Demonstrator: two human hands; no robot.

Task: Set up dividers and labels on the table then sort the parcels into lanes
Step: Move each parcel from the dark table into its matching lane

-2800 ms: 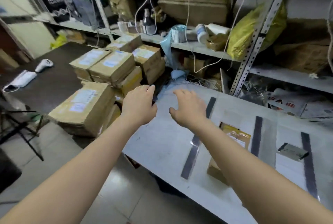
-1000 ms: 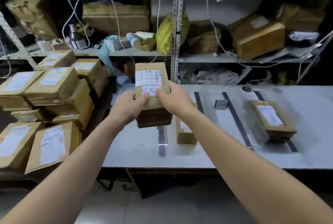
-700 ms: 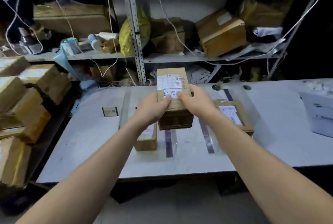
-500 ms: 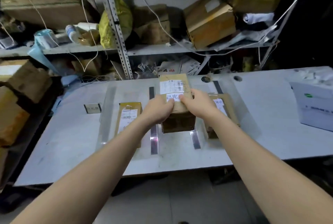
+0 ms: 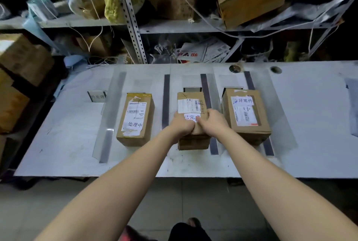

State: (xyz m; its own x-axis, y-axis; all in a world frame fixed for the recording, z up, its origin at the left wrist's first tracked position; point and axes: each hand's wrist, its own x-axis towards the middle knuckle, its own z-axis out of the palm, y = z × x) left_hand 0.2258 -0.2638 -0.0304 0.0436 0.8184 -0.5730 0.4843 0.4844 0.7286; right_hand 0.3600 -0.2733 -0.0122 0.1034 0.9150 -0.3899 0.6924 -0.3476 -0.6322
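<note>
Both hands grip a brown cardboard parcel (image 5: 190, 103) with a white shipping label, held in the third lane of the white table (image 5: 67, 124). My left hand (image 5: 183, 125) holds its near left end, my right hand (image 5: 212, 123) its near right end. Whether it rests on the table I cannot tell. Dark divider strips (image 5: 166, 101) mark the lanes. One parcel (image 5: 135, 118) lies in the lane to the left, another parcel (image 5: 246, 114) in the lane to the right. A small label card (image 5: 96, 96) lies in the leftmost lane.
A stack of brown parcels (image 5: 17, 78) stands left of the table. Behind the table a metal shelf rack (image 5: 133, 25) holds boxes, bags, bottles and hanging cords. A dark patch (image 5: 351, 109) lies at the table's right end. Two round holes (image 5: 275, 69) pierce the far edge.
Both hands took a parcel from the stack at left and carried it right, over the table. It has now come down between the two middle divider strips.
</note>
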